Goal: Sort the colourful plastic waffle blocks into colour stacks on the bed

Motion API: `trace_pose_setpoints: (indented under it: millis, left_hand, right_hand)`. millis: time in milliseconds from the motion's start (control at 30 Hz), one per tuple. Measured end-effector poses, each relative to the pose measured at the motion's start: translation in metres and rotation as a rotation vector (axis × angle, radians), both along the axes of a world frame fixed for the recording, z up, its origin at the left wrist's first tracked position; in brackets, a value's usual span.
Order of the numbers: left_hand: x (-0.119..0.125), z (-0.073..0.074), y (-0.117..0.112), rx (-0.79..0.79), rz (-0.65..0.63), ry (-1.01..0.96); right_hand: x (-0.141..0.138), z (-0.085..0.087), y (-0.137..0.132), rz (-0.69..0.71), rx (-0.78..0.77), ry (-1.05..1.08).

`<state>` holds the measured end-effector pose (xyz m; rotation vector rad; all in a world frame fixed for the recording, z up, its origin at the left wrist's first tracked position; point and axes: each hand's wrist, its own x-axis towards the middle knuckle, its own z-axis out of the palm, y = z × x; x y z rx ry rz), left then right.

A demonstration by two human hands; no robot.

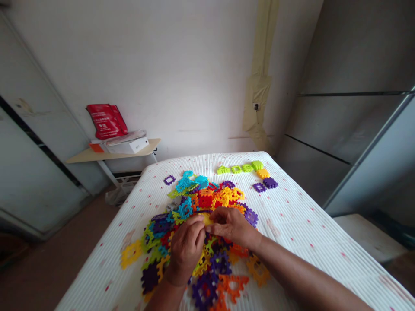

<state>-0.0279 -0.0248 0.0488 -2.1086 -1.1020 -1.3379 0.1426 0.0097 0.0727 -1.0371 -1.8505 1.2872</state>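
Both hands meet over a heap of coloured plastic interlocking tiles (204,263) with notched edges. My left hand (188,244) is closed, its fingertips pressed on the left side of a yellow tile (206,219). From the right, my right hand (231,224) pinches the same yellow tile between thumb and fingers. The fingers cover much of that tile, so its full shape is hidden. Around the hands lie purple, orange, red, green and blue tiles, many with cut-out centres. An orange tile (234,285) lies at the near side of the heap.
Toward the far right of the cloth-covered table (292,224) is a row of green tiles (236,169), with a yellow stack (263,173) and purple stack (270,183) nearby. A small side table (142,150) holds a red bag (106,121) and white box (129,146). A grey cabinet (340,112) stands right.
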Motion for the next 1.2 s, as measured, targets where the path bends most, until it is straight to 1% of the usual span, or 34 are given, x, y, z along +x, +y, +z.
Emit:
trace_pose_setpoints:
  millis: [100, 233, 300, 367, 433, 500, 533, 567, 633, 700, 767, 833, 967, 1200]
  left_hand:
    - [0.001, 0.000, 0.000, 0.016, -0.006, 0.003]
    - [0.004, -0.002, 0.001, 0.040, -0.009, 0.016]
    - [0.004, -0.002, 0.001, 0.049, -0.004, 0.020]
    - [0.002, -0.001, 0.002, 0.049, 0.004, -0.003]
    - [-0.003, 0.001, 0.003, 0.025, 0.022, -0.048]
    - [-0.009, 0.003, 0.005, -0.005, 0.049, -0.108]
    - [-0.012, 0.004, 0.005, -0.019, 0.062, -0.141]
    - [-0.014, 0.005, 0.006, -0.033, 0.073, -0.170]
    - [-0.017, 0.006, 0.007, -0.050, 0.092, -0.210]
    - [-0.018, 0.006, 0.008, -0.064, 0.097, -0.215]
    - [-0.018, 0.005, 0.008, -0.073, 0.091, -0.200]
    - [-0.018, 0.004, 0.007, -0.078, 0.086, -0.187]
    - [-0.019, 0.003, 0.007, -0.079, 0.106, -0.195]
    - [-0.019, 0.002, 0.008, -0.102, 0.122, -0.211]
  right_hand:
    - [0.000, -0.001, 0.002, -0.019, -0.013, 0.003]
    - [-0.002, 0.001, 0.000, -0.047, 0.012, -0.050]
    - [0.000, 0.003, 0.001, -0.065, 0.075, -0.123]
    - [0.007, 0.006, 0.009, -0.133, 0.195, -0.234]
    - [0.023, 0.009, 0.026, -0.276, 0.343, -0.355]
    - [0.048, 0.010, 0.052, -0.478, 0.463, -0.481]
    - [0.064, 0.010, 0.066, -0.585, 0.492, -0.556]
    - [0.081, 0.010, 0.080, -0.683, 0.490, -0.639]
    - [0.113, 0.008, 0.104, -0.872, 0.413, -0.810]
    - [0.139, 0.004, 0.123, -0.950, 0.292, -0.945]
    - [0.155, -0.002, 0.134, -0.959, 0.205, -1.037]
    - [0.162, -0.007, 0.142, -0.951, 0.176, -1.083]
    - [0.161, -0.013, 0.154, -0.940, 0.184, -1.114]
    - [0.160, -0.015, 0.166, -0.923, 0.200, -1.156]
